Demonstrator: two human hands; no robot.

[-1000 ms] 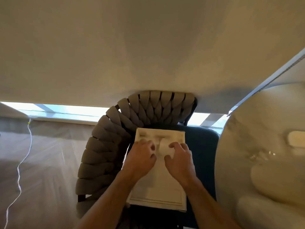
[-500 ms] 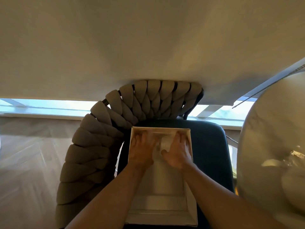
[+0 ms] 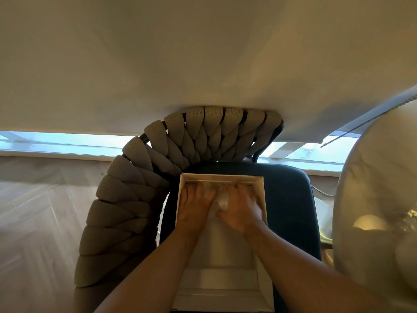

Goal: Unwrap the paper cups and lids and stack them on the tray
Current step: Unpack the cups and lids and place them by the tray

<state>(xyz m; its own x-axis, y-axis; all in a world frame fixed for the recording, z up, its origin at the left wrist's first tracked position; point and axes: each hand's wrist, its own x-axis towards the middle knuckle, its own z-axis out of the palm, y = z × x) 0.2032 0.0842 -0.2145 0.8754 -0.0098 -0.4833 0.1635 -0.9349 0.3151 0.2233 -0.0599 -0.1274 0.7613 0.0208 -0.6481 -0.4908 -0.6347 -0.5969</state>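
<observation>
A white rectangular tray (image 3: 261, 199) lies on the dark blue seat of a chair. Both my hands reach into its far end. Between them sits a small bundle in crinkled clear plastic wrap (image 3: 222, 199); what is inside cannot be made out. My right hand (image 3: 242, 210) grips the bundle from the right, thumb curled round it. My left hand (image 3: 195, 207) lies beside it on the left with fingers stretched towards the tray's far wall, touching the wrap. The near half of the tray holds nothing.
The chair has a thick woven grey backrest (image 3: 144, 188) curving round the left and far side. A round pale marble table (image 3: 379, 199) with blurred white objects (image 3: 369, 222) stands close on the right. Wooden floor (image 3: 40, 222) lies on the left.
The view has closed in on the tray. Both hands have slid further to the tray's far end, still around the bundle, and more of the clear wrap shows between them.
</observation>
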